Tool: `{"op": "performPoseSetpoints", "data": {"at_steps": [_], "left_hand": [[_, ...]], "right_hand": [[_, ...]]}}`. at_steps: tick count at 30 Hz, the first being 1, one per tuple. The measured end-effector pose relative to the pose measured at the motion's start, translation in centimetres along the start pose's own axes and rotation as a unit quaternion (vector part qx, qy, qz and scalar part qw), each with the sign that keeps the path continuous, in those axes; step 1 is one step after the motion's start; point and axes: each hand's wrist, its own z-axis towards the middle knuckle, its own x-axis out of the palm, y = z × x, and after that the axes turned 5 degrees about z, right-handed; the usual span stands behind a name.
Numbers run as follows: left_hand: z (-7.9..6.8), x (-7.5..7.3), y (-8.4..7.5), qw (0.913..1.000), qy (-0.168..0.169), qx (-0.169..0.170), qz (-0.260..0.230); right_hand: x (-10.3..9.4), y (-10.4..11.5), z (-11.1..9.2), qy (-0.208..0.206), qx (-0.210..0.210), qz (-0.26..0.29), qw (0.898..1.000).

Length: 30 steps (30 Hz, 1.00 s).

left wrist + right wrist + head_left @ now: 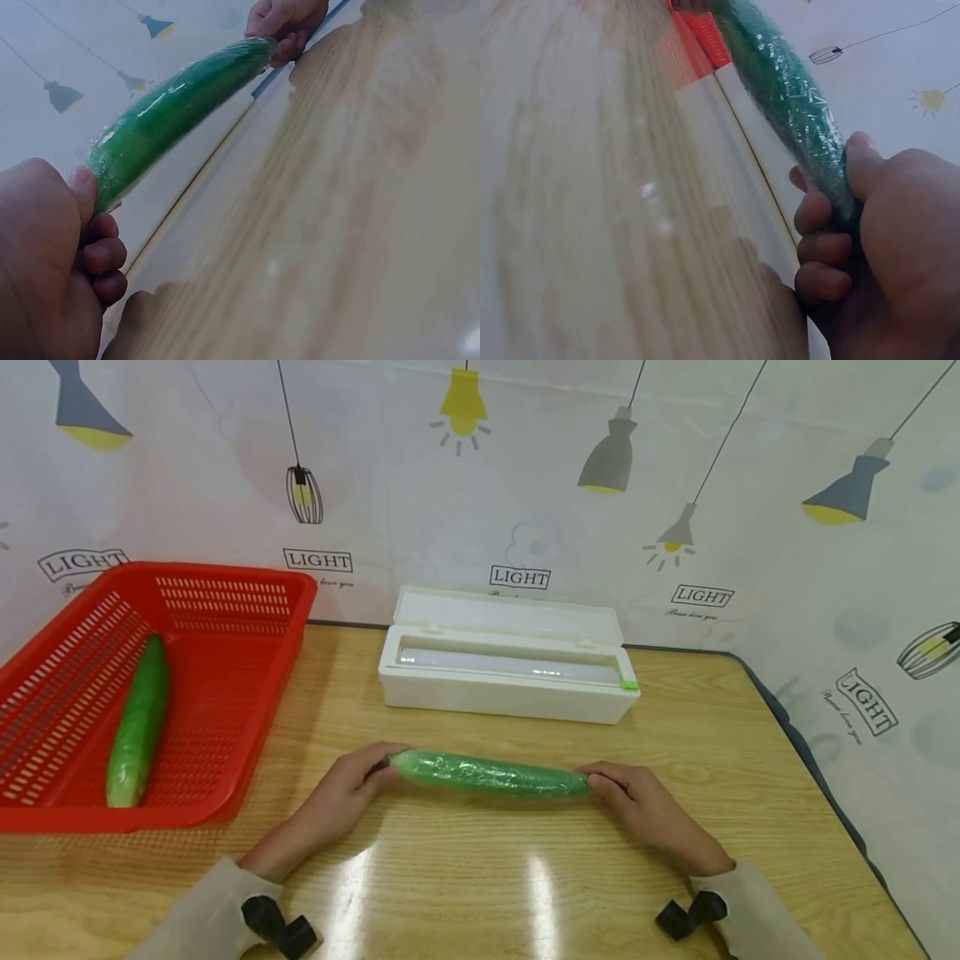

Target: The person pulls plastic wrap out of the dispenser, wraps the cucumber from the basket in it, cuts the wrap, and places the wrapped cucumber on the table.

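A green cucumber (491, 775) in shiny clear plastic wrap is held lengthwise above the table, between both hands. My left hand (352, 789) pinches its paler left end, thumb against the near side and fingers curled in the left wrist view. The right hand (645, 806) grips the other end; in the right wrist view its fingers (821, 247) curl under the wrapped cucumber (791, 97). Behind it stands a white cling film box (502, 693) with its lid (506, 617) raised and a roll of film (510, 665) inside.
At the left, a red plastic basket (217, 810) holds another cucumber (140, 718). The wooden table (450, 885) meets a wall covering (420, 477) printed with lamps at the back and right. Both sleeves carry black devices (281, 931) near the wrists.
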Motion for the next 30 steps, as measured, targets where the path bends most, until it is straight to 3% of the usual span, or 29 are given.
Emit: {"op": "performPoseSetpoints", "data": {"at_steps": [11,19,25,30], "left_hand": [[0.1,-0.1,-0.8,0.9981,-0.030,-0.035,-0.041],[0.4,0.5,-0.6,0.9959,-0.070,-0.056,-0.009],[0.4,0.5,-0.8,0.9978,-0.033,-0.055,-0.019],[0.3,0.5,-1.0,0.9976,0.005,-0.049,-0.049]], "right_hand": [[0.3,0.9,0.1,0.019,-0.009,0.037,0.999],[0.4,0.6,0.0,-0.016,-0.007,0.050,0.999],[0.3,1.5,0.0,-0.013,-0.008,0.059,0.998],[0.7,1.3,0.2,-0.035,-0.021,0.045,0.998]]}}
